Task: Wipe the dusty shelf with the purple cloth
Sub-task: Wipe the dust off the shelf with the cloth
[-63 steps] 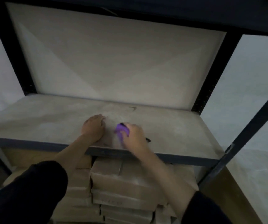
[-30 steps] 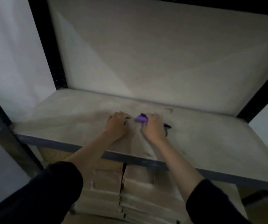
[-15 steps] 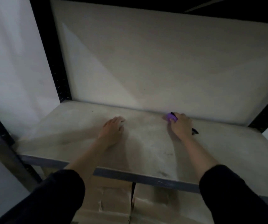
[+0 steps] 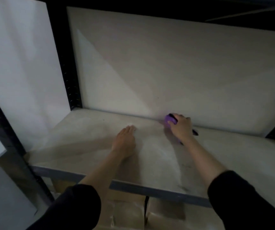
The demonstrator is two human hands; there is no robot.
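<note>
Right hand (image 4: pixel 180 127) grips bunched purple cloth (image 4: pixel 168 121) at shelf (image 4: pixel 87 140) back edge; left hand (image 4: pixel 125 141) flat, grip open.

no readable text, labels or numbers

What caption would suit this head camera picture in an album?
Right hand presses a purple cloth at the back of a dusty shelf; left hand rests flat.
</note>
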